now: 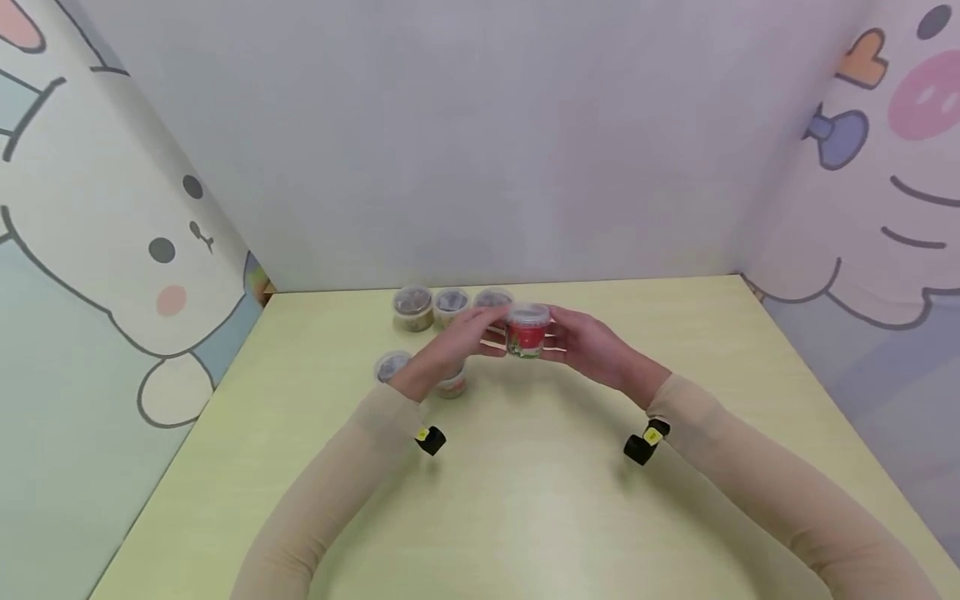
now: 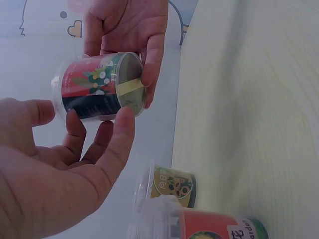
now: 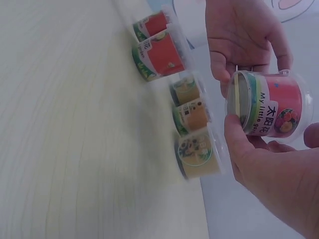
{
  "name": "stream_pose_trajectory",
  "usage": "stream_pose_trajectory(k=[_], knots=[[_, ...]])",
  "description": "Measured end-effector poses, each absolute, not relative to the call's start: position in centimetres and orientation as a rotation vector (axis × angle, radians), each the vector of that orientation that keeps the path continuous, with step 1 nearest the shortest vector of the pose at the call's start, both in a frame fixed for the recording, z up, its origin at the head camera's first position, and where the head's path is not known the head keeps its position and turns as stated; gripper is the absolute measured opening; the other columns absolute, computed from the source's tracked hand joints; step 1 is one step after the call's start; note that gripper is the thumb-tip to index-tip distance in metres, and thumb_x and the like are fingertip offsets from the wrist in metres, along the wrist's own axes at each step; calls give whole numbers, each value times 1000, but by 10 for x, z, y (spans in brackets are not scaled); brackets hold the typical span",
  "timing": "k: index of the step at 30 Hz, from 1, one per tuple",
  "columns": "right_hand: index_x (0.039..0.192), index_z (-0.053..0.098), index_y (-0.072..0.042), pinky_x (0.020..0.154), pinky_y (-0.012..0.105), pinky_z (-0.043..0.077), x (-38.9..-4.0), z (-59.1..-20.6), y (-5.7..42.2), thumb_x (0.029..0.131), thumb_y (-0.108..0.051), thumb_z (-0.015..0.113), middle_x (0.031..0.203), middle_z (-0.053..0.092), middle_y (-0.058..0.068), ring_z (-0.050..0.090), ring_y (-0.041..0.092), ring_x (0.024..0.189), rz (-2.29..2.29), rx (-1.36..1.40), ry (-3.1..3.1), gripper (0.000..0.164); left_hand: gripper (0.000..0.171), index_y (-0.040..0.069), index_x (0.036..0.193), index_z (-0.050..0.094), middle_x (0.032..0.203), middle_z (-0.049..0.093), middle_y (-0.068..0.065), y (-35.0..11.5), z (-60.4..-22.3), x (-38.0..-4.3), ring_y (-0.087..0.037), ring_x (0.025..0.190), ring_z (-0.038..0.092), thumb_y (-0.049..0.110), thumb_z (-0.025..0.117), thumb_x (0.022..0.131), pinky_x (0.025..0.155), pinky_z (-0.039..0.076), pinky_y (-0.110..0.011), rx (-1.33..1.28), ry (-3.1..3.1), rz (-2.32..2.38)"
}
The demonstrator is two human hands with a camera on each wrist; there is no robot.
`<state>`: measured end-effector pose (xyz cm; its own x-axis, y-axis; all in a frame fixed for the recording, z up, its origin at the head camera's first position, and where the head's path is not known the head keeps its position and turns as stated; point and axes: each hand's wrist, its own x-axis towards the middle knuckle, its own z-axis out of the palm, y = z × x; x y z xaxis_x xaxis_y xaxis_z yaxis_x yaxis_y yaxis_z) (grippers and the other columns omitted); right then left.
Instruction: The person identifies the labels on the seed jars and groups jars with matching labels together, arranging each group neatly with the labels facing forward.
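A small clear plastic tub with a red printed label (image 1: pixel 527 332) is held up above the table between both hands, its lid upward. My left hand (image 1: pixel 467 337) holds its left side, the fingertips at the wall and base in the left wrist view. From the opposite side, my right hand (image 1: pixel 592 346) holds it with fingers along the wall and base. Flower pictures and the words "My little" show on the tub's label (image 3: pixel 273 107) in the right wrist view. A pale strip (image 2: pixel 130 87) crosses its base.
Behind and left of the hands, three lidded tubs with tan labels (image 3: pixel 197 154) stand in a back row. Two red-labelled tubs (image 3: pixel 162 54) stand nearer, partly hidden by the left arm in the head view. A pale wall (image 1: pixel 480 150) borders the yellowish table (image 1: pixel 540 500).
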<state>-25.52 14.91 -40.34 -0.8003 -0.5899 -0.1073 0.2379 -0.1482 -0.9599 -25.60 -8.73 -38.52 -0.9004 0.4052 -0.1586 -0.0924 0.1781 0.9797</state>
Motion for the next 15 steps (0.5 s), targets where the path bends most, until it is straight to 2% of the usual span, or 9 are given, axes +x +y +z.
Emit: stream_pose_trajectory(k=[5,11,15], knots=[[156,31,-6,104,37,48,-255,-404,144,112,-35,35,142,45,13,48,30,128,-2023,-408,1529,53,53,2,134,57,125,61,-15,-93,-386,-255,-31,115,62,47,48,107,89,58,-37,263,2103,1759],[149,39,-5,102,36,49,-256,-399,138,111,-36,37,139,45,12,50,29,123,-2029,-407,1526,49,55,1,125,57,126,61,-14,-98,-384,-253,-33,119,60,52,57,101,91,57,-37,302,2102,1786],[146,41,-4,102,38,49,-257,-398,134,111,-36,37,139,45,12,51,29,122,-2020,-387,1524,47,54,3,123,58,124,62,-13,-104,-384,-251,-32,117,62,53,57,101,91,56,-36,310,2113,1773]])
